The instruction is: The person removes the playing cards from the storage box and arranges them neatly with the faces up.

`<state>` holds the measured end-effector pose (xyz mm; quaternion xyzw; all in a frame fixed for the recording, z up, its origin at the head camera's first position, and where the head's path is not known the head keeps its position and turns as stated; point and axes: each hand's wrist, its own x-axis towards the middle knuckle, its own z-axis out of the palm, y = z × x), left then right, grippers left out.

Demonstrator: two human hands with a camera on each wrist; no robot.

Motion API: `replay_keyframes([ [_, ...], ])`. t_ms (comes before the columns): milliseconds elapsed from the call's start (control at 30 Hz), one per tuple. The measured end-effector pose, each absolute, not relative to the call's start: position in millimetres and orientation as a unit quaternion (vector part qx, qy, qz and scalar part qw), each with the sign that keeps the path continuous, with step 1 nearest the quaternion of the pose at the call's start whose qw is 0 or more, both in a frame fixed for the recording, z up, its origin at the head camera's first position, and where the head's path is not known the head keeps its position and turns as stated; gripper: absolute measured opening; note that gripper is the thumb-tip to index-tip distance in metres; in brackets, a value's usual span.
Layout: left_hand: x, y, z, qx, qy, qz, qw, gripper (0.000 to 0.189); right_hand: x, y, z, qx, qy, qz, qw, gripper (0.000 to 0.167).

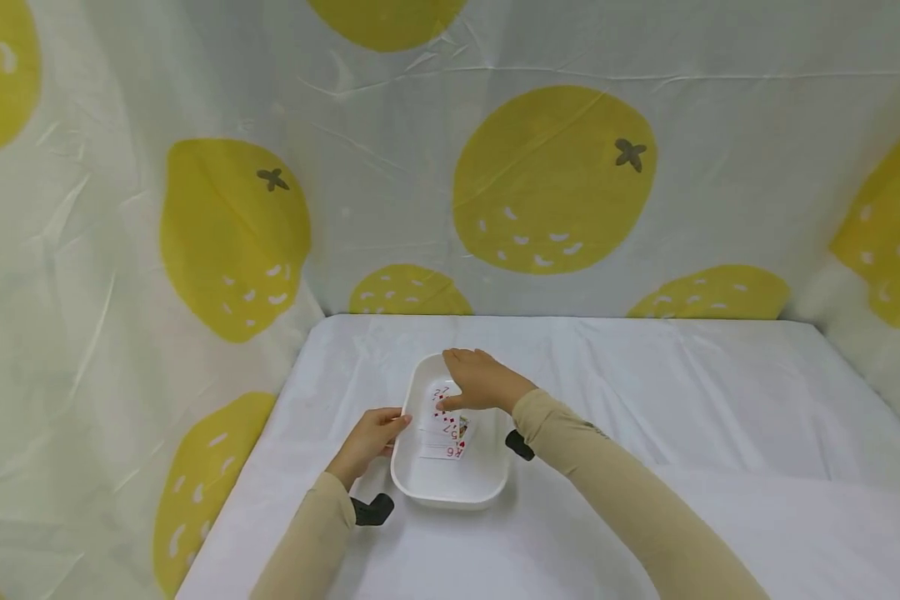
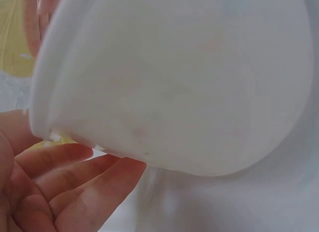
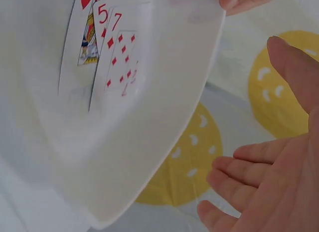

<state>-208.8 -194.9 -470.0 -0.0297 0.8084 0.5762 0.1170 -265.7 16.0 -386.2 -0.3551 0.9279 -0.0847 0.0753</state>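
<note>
A white rounded-corner tray (image 1: 450, 487) is tilted up, its underside facing the left wrist camera. My left hand (image 1: 371, 437) grips the tray's left side, thumb at the rim and fingers beneath. Several overlapping playing cards lie in the tray, among them a seven of diamonds (image 3: 119, 62) and a red-heart face card (image 3: 89, 42). A five shows between these two. Over the far end of the tray is my right hand (image 1: 483, 382), its fingers extended and holding nothing. In the right wrist view, this hand's fingers (image 3: 239, 179) are spread beside the tray's rim.
A white cloth (image 1: 682, 400) covers the table, with folds along its back part. Behind and to the left hangs a white curtain (image 1: 390, 192) printed with yellow lemons. Black camera mounts (image 1: 372, 510) stick out from the wrists near the tray.
</note>
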Motion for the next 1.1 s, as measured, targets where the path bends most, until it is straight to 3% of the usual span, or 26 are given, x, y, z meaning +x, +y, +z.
replay_keyframes([
  [267, -209.9, -190.3, -470.6, -0.019, 0.807, 0.578, 0.119, 0.039, -271.7, -9.7, -416.8, -0.27, 0.948, -0.106, 0.131, 0.079],
  [433, -210.1, -189.5, -471.1, -0.017, 0.8, 0.588, 0.115, 0.038, -275.2, -16.4, -441.8, -0.216, 0.965, -0.085, 0.122, 0.06],
  [567, -208.3, -188.5, -465.0, -0.017, 0.798, 0.59, 0.122, 0.039, -274.5, -20.6, -454.6, -0.187, 0.974, -0.039, 0.125, 0.061],
  [867, -194.0, -184.2, -434.8, -0.007, 0.8, 0.587, 0.123, 0.038, -272.9, -25.6, -455.0, -0.171, 0.973, -0.069, 0.142, 0.051],
  [1100, -202.8, -194.9, -457.5, -0.021, 0.795, 0.596, 0.112, 0.037, -276.6, -21.4, -446.7, -0.186, 0.969, -0.092, 0.133, 0.048],
])
